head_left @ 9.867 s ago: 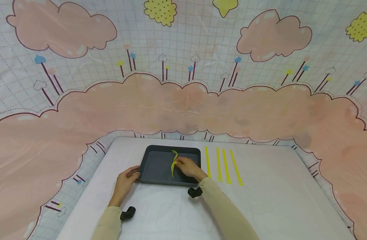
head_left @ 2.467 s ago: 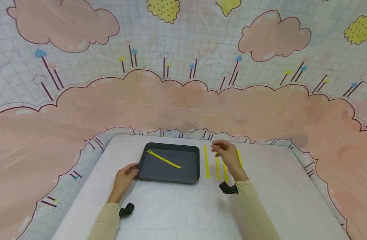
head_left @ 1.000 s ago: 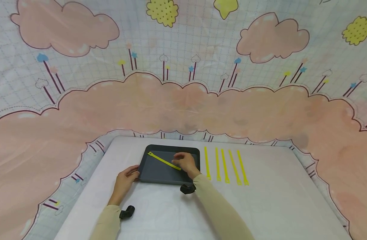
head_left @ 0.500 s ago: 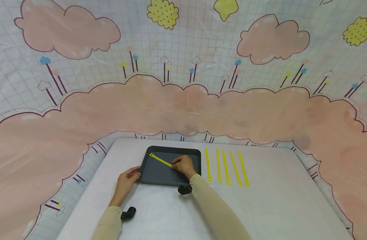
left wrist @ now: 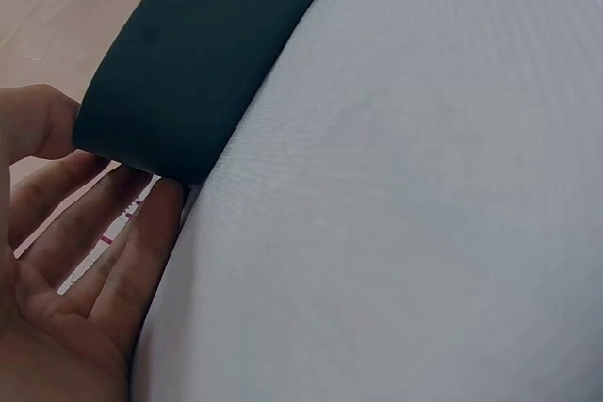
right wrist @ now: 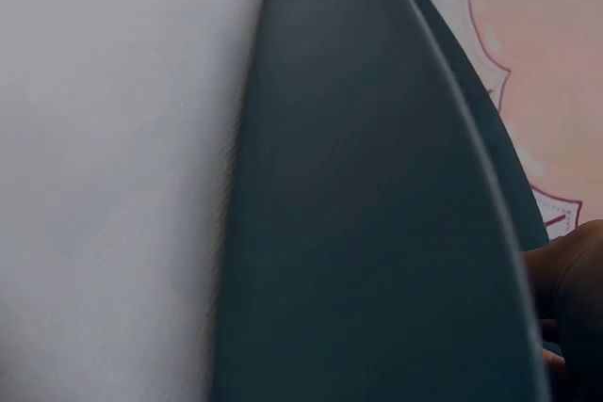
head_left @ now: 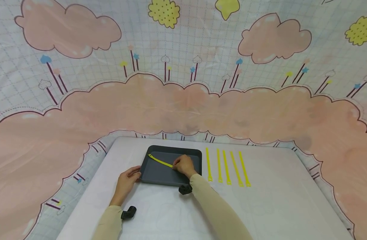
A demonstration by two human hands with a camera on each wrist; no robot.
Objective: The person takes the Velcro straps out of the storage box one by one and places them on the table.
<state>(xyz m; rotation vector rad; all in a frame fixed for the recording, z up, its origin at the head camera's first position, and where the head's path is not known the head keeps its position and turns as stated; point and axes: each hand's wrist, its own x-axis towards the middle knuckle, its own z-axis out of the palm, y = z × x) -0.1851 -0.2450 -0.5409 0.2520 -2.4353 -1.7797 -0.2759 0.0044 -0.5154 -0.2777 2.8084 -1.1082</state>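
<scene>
A dark grey rectangular tray (head_left: 159, 176) lies on the table. My left hand (head_left: 125, 182) holds its left edge; the left wrist view shows the thumb (left wrist: 42, 124) at the rim and the fingers against the tray's end. Inside the tray is a yellow cable tie (head_left: 161, 162), a flat strap with a slotted head at the far left. My right hand (head_left: 184, 165) pinches its right end, and the strap bows slightly. In the right wrist view only part of the right hand (right wrist: 575, 280) shows behind the tray wall (right wrist: 358, 185); the tie is hidden there.
Several more yellow cable ties (head_left: 226, 167) lie side by side right of the tray, slotted heads toward me. The table (head_left: 276, 190) has a white cover. A patterned cloth (head_left: 183, 106) hangs behind it.
The right hand moved from the ties on the right into the tray and took the strap's end; the strap now bows. Earlier it held a bent tie there. The left hand stayed put.
</scene>
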